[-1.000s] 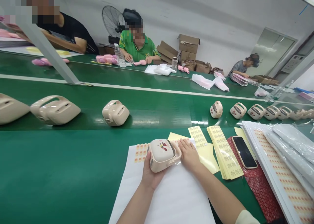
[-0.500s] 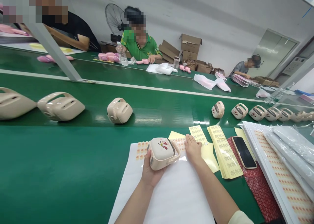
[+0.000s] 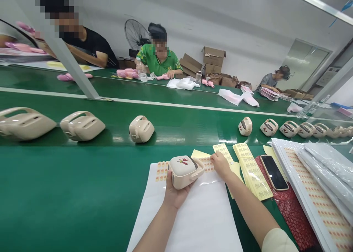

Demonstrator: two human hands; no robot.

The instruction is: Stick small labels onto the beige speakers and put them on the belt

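We steady the handled device in our cupped left hand; right hand bunched at sticker sheet, hold unclear.

Cream device — red-patterned top facing up — held above white sticker sheet

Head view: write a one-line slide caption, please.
Left hand holds a cream device over a sticker sheet; right hand at the sheet's far corner.

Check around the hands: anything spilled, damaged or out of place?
Nothing looks spilled or damaged. The phone seems out of place, lying on red bubble wrap between the yellow label stack and the white sticker sheets, perhaps a personal item.
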